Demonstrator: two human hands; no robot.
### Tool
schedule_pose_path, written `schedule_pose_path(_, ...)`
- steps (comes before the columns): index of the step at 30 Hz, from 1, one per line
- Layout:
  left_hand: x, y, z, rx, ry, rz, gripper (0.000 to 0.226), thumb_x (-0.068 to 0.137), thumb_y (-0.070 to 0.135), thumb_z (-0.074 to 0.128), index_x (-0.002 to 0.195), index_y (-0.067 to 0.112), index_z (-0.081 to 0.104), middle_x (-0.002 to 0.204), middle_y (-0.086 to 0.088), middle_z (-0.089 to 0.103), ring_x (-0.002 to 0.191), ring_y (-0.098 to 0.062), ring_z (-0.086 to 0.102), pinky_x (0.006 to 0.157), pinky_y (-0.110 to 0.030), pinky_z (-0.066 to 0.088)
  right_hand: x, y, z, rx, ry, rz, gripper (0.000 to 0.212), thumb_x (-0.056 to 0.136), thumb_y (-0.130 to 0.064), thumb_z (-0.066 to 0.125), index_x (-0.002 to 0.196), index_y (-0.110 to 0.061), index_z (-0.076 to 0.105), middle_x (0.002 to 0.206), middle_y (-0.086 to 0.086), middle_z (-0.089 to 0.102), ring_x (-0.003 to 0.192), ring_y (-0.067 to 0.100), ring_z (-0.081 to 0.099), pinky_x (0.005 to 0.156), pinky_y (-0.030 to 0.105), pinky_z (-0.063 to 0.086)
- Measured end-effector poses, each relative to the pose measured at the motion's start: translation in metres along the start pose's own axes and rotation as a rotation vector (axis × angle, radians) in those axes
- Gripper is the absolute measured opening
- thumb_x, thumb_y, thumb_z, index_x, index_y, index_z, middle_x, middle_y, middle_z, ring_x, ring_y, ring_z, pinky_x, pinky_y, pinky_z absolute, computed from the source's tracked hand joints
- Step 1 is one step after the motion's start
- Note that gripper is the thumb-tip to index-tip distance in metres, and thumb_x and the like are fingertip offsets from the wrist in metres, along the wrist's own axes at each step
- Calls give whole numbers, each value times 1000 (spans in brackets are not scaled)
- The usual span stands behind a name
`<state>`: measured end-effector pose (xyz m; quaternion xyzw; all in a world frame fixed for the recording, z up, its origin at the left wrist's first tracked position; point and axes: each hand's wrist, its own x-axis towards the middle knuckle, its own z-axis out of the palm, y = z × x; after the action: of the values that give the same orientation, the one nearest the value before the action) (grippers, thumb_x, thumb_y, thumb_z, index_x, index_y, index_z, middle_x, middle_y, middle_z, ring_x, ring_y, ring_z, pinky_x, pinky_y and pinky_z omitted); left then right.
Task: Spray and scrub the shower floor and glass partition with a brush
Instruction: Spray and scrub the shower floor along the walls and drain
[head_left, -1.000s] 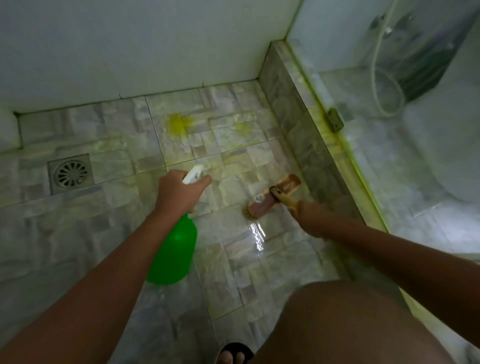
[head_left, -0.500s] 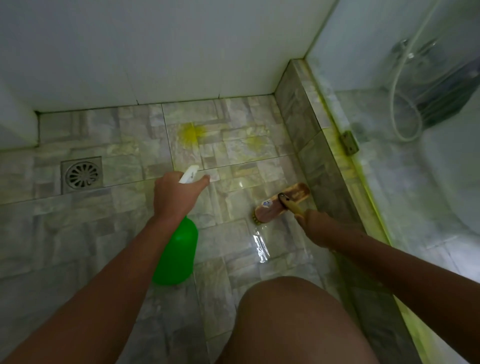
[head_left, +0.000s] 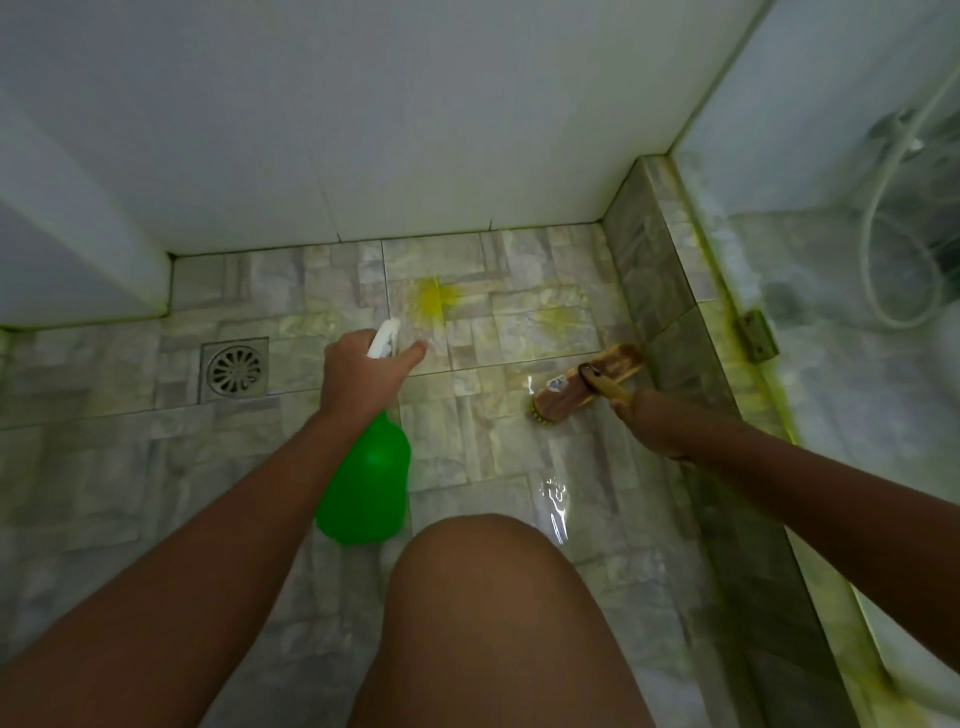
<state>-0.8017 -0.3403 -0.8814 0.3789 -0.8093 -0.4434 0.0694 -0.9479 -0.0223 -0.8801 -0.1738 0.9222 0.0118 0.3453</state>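
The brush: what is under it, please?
Under the brush, held by the right hand, lies the wet tiled floor. Yellow bristles show at one end; the tile directly beneath is covered.

The drain (head_left: 235, 370) sits in the shower floor (head_left: 493, 447) on the left, near the back wall (head_left: 415, 130). The spray bottle (head_left: 366, 483) is in the middle, above the floor. The brush (head_left: 582, 384) lies on the floor to the right, just beside the curb (head_left: 670, 332). The glass partition (head_left: 831, 260) stands on the curb

A small blue-and-white label on the brush (head_left: 582, 387) back, perhaps a brand, print unreadable.
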Motion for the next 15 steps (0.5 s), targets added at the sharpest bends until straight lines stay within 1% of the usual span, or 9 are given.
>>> schedule_pose_path(1,3,1,0,9,8,-7,60,83,41,83,52,20,36,52,4,39,50,-13,41,56,-30,34,1,-1,-3,-24,-14,-15,42,107,-33,30,107,-2,58,98,21,63,81,30,61,60,27,34)
schedule_pose_path(2,5,1,1,25,4,-9,59,84,43,82,51,20,39,51,4,41,50,-14,43,55,-30,35,4,0,-5,-36,-24,-25,42,107,-32,30,109,-2,58,95,19,62,81,30,60,63,27,34)
schedule_pose_path(3,8,-2,2,52,-8,-5,59,84,45,82,50,19,41,50,3,43,49,-16,45,53,-29,34,8,2,-6,-39,-29,-36,41,106,-34,30,107,-4,58,88,16,59,77,29,58,62,27,35)
schedule_pose_path(5,10,-8,4,92,-41,-5,58,83,49,82,52,17,44,52,0,46,50,-18,47,50,-30,32,15,2,-11,-73,-29,-43,39,105,-39,31,93,-10,55,80,11,57,69,26,56,59,29,38)
schedule_pose_path(7,13,-17,4,109,-62,-13,59,81,49,83,55,15,44,54,-2,46,52,-20,46,51,-31,31,23,4,-14,-110,-18,-21,41,104,-42,32,84,-11,51,78,10,57,67,26,55,60,29,39)
schedule_pose_path(9,16,-27,-1,96,-61,-23,61,80,49,85,58,13,41,57,-4,43,55,-21,45,54,-33,31,25,-4,-24,-136,-34,-28,41,104,-40,33,81,-11,50,76,10,54,67,25,54,60,28,38)
schedule_pose_path(12,18,-44,-16,46,-35,-64,60,79,46,87,58,13,40,59,-7,43,55,-23,44,55,-34,33,47,-41,-45,-205,-44,-79,40,104,-40,35,92,-8,56,86,13,60,69,24,53,57,28,38)
schedule_pose_path(14,20,-56,-26,-5,-29,-103,60,76,48,87,58,8,46,59,-14,51,55,-34,56,56,-37,46,72,-84,-57,-252,-21,-138,42,102,-45,34,100,-10,56,100,16,64,75,25,57,65,29,44)
schedule_pose_path(15,20,-62,-31,-47,-26,-134,61,71,52,86,62,1,55,62,-21,59,60,-41,64,58,-43,57,85,-113,-60,-264,-25,-182,45,102,-47,34,106,-9,57,104,16,64,79,27,60,69,30,46)
